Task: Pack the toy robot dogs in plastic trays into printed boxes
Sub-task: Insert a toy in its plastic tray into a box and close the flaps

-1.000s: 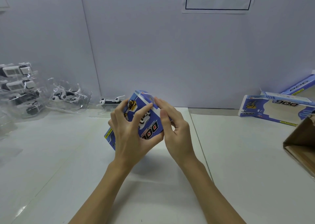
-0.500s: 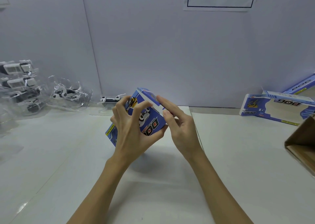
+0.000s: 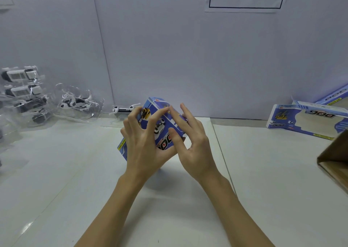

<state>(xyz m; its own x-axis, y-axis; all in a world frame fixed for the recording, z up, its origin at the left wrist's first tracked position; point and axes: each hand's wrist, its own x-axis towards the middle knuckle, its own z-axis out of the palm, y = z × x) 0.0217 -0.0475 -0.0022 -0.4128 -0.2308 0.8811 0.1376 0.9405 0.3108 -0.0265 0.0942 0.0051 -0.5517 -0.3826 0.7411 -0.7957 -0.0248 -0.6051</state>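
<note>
Box (image 3: 162,132) in both hands: left hand (image 3: 143,145) fingers curl round it, right hand (image 3: 192,143) fingers spread, pressing its end flap; several trayed dogs (image 3: 79,103) wait unpacked on counter (image 3: 263,171)

Blue printed box (image 3: 162,132) with yellow and white graphics

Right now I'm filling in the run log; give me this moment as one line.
phase: closing box | left hand: grips blue printed box | right hand: fingers press its end | box: tilted above table
</note>
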